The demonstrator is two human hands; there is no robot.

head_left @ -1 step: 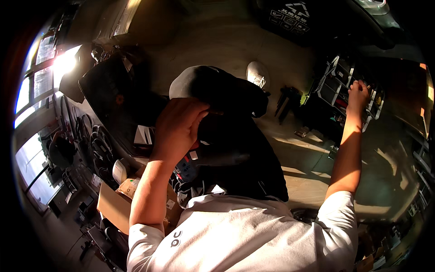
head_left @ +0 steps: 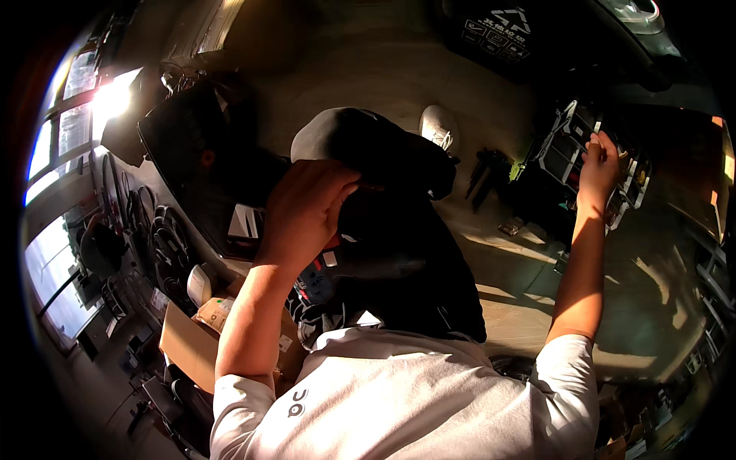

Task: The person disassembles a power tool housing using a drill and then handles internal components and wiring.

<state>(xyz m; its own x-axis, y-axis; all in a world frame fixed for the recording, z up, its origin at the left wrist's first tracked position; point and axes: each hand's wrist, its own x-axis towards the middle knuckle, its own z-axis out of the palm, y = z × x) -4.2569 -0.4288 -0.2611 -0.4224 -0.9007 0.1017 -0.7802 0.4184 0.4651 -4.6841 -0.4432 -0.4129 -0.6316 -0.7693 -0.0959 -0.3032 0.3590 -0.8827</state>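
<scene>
My left hand (head_left: 310,201) is closed above my lap, near my raised knee in black trousers (head_left: 333,132). A thin dark bit shows at its fingertips, too dim to name. On the right, my right arm reaches out over a divided parts organizer (head_left: 564,146) with pale dividers and small mixed items inside. Above its compartments my right hand (head_left: 600,170) has its fingers drawn together; what they hold, if anything, is too small to make out. A dark blue and red device (head_left: 316,282) lies beside my left forearm, partly covered by it.
At lower left stands an open cardboard box (head_left: 186,346), with coiled black cables (head_left: 170,238) behind it. A black bin (head_left: 479,57) with white markings is at the far right. My white shoe (head_left: 437,126) rests on the floor near a black stand-like object (head_left: 484,180).
My right hand has shifted slightly left and its fingers have turned a little over the organizer. The left hand keeps its closed pose, and the whole view has moved slightly.
</scene>
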